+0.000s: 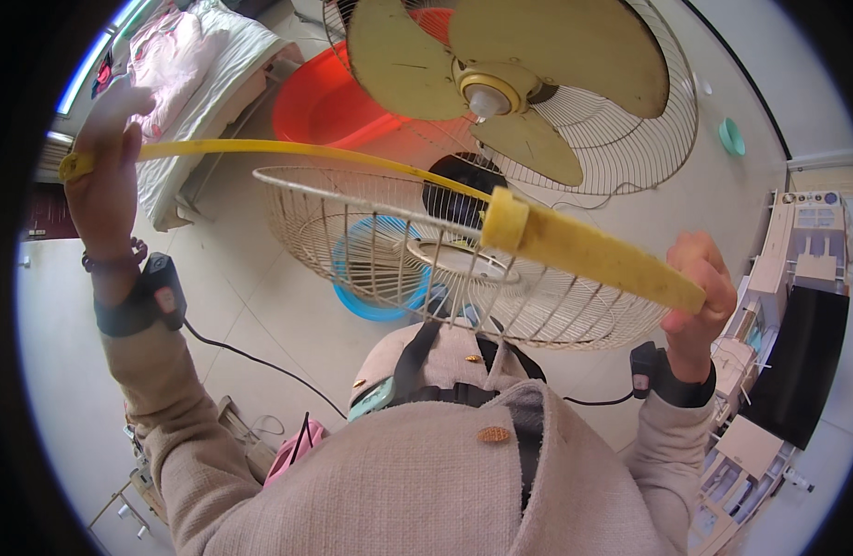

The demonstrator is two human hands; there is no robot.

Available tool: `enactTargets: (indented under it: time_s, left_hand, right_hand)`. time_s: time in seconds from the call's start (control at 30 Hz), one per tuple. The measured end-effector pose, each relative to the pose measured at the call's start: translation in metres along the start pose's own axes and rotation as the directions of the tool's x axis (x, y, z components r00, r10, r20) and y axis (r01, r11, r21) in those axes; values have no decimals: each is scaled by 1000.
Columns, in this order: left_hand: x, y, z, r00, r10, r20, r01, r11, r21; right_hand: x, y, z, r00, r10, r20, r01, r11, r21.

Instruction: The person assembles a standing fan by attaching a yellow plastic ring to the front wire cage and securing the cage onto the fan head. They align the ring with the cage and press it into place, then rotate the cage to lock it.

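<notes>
A: Looking at the left hand (107, 176) first, what does it do?

B: It is raised high on the left and its fingers are closed around the thin end of a yellow band (288, 151). The band is looped at this end, around the hand. On the wrist is a black strap (149, 296) with a cable going down.

A: And the right hand (700, 292)?

B: It is closed on the other end, the wide and thick yellow part (589, 248). The fingers wrap it from behind, and the thumb I cannot see well. This wrist also has a black strap.

A: So where is the band?

B: It is stretched between both hands, from upper left to lower right, in front of the chest. It passes just above the loose grille.

A: Which grille?

B: A wire fan guard (445, 259), cream colour, lying almost flat under the band. If it touches the band, I cannot tell.

A: What is behind it?

B: The fan (501, 83) itself, with yellowish blades and its back guard on. Further left is a red basin (329, 102) on the floor, and a blue one (376, 269) shows through the wires. A bed with pink cloth (176, 56) stands at the upper left. Beige appliances (806, 241) stand at the right.
</notes>
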State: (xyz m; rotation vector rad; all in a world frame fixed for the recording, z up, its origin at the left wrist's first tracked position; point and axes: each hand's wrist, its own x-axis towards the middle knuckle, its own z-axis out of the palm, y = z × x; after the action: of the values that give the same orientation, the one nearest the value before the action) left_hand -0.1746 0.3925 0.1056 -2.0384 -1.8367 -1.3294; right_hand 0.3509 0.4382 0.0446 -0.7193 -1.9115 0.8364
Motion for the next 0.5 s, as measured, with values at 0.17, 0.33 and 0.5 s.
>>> enactTargets:
  time_s: [0.17, 0.33, 0.5]
  left_hand:
    - [-2, -26, -9, 998, -17, -53, 28, 976, 217]
    - [1, -48, -23, 975, 206, 88, -221, 814, 538]
    - [0, -69, -27, 947, 285, 147, -316, 746, 587]
  right_hand:
    - [1, -1, -4, 999, -48, 24, 49, 999, -24]
    - [1, -3, -4, 996, -86, 19, 87, 995, -41]
    - [1, -6, -5, 996, -87, -22, 87, 996, -6]
